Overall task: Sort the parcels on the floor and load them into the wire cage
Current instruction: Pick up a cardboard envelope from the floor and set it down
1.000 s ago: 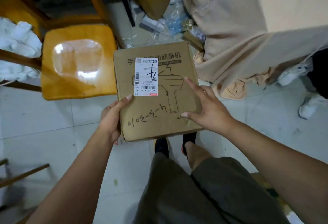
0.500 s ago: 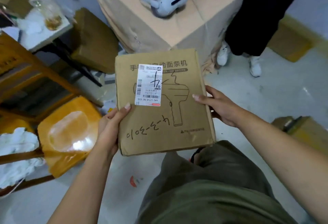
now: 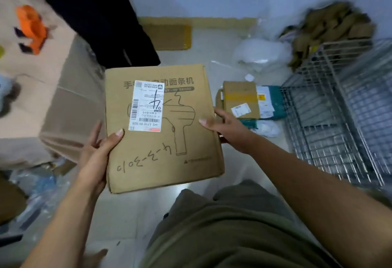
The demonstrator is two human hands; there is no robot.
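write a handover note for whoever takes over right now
Left hand grips the cardboard box by its left edge, right hand by its right edge.
Box held off the floor; wire cage to the right, no parcel seen inside.
Done: box picked up.
Left: load it, then the small brown box and teal parcel lying beside the cage.

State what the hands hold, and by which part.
A flat cardboard box: the left hand grips its left edge, thumb on top; the right hand grips its right edge.

Two hands, left hand (image 3: 96, 153) and right hand (image 3: 230, 129), one cardboard parcel (image 3: 161, 151), one wire cage (image 3: 331, 119), one small brown box (image 3: 240, 97)
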